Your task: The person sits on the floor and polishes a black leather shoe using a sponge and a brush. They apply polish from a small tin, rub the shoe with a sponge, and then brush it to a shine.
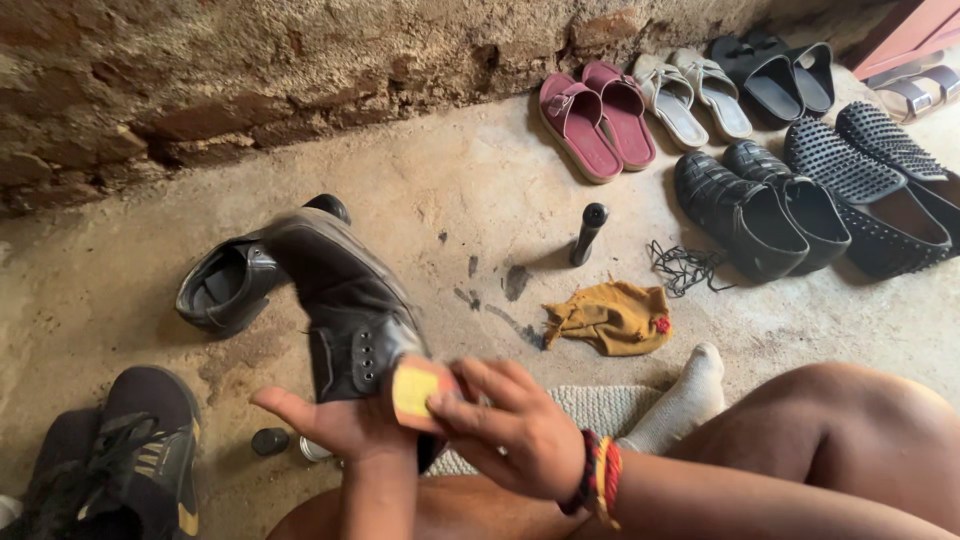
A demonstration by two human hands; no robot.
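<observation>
Nearest the camera, the right hand (515,432) is closing its fingers around a small yellow block (415,392), pressing it against the black boot (345,305). The left hand (335,418) is lying palm up and mostly open beneath the boot's laced side, supporting rather than clamping it. Risk, as judged: with the boot only resting on an open palm, a firm stroke of the block could tip it off toward the floor (450,190); the block could also slip from the fingertips. A small dark cap (269,441) is sitting on the floor just beside the left wrist. Behind the boot, 1 matching black shoe (225,285) is lying on its side. Further out, a yellow rag (610,318), loose laces (683,266) and a black bottle (588,234) are resting on the floor, well apart from both hands.
</observation>
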